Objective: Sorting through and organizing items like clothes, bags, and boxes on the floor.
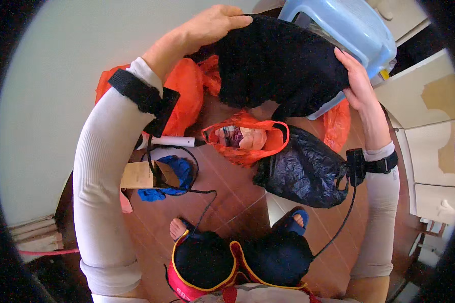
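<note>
Both my hands hold up a black fuzzy garment (278, 65) in front of me. My left hand (212, 24) grips its upper left edge, fingers curled over the top. Along the right edge, my right hand (356, 81) holds the cloth. Both forearms wear white sleeves with black wrist straps and cables. Below the garment, on the brown wooden floor, sit an open orange plastic bag (245, 139) with cloth inside and a black plastic bag (303, 171).
A light blue plastic tub (359, 30) stands behind the garment at the upper right. More orange bags (184, 86) lie at the left. A blue cloth (179, 174) and a cardboard piece (139, 175) lie on the floor (227, 197). White cabinets (429, 101) stand at the right, a pale wall (50, 101) at the left.
</note>
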Available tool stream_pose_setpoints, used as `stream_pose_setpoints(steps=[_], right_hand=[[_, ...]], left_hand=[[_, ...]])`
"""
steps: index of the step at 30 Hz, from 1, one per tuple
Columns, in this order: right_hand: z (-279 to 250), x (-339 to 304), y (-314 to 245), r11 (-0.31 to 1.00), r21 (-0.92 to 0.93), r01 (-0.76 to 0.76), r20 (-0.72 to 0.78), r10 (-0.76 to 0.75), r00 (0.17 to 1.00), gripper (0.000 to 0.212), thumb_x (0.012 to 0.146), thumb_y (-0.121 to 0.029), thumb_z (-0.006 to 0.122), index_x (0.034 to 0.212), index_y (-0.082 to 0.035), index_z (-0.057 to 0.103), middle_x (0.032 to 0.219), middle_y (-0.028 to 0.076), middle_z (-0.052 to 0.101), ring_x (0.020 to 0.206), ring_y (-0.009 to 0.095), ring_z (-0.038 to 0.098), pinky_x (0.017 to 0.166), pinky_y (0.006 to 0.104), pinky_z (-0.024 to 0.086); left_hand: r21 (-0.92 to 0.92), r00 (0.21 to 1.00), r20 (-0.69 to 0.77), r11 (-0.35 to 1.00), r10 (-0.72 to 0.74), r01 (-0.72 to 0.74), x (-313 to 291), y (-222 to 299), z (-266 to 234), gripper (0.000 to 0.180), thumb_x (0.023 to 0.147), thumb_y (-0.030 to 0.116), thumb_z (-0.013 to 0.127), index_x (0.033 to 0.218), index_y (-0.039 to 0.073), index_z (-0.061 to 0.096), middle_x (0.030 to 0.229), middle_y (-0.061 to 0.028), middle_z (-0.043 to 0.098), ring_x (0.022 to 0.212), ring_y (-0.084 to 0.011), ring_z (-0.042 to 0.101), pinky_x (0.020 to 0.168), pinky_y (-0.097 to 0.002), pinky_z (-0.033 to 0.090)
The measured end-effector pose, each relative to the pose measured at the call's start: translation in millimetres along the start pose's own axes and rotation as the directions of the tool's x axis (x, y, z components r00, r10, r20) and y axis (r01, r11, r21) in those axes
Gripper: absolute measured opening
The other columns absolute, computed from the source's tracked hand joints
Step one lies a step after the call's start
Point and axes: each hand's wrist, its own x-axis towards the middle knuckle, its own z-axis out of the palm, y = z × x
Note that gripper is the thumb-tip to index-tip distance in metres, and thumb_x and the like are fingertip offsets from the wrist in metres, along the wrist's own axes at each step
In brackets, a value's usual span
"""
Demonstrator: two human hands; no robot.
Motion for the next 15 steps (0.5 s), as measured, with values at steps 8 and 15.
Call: stream_pose_setpoints(steps=[8, 15], right_hand=[[-1.2, -15.3, -10.2, 0.994, 0.105, -0.019, 0.017, 0.017, 1.000, 0.025, 0.086, -0.023, 0.051, 0.101, -0.004, 0.056, 0.099, 0.003, 0.059, 0.090, 0.014, 0.056, 0.082, 0.0282, 0.043], [1.8, -12.2, -2.0, 0.988, 0.133, -0.074, 0.148, 0.054, 0.988, 0.021, 0.087, -0.022, 0.049, 0.099, -0.006, 0.055, 0.096, 0.002, 0.059, 0.089, 0.013, 0.056, 0.079, 0.0274, 0.044]], left_hand=[[-0.006, 0.997, 0.042, 0.998, 0.060, -0.060, -7.7, -9.2, 1.8, 0.027, 0.088, 0.027, 0.048, 0.092, 0.003, 0.059, 0.079, 0.0014, 0.058, 0.072, -0.0069, 0.053, 0.066, -0.0237, 0.043], [-0.233, 0.984, 0.006, 0.956, -0.179, 0.175, -18.5, 5.7, 6.7, 0.027, 0.087, 0.027, 0.048, 0.094, 0.004, 0.060, 0.084, -0.0013, 0.061, 0.073, -0.0097, 0.057, 0.068, -0.0249, 0.046]])
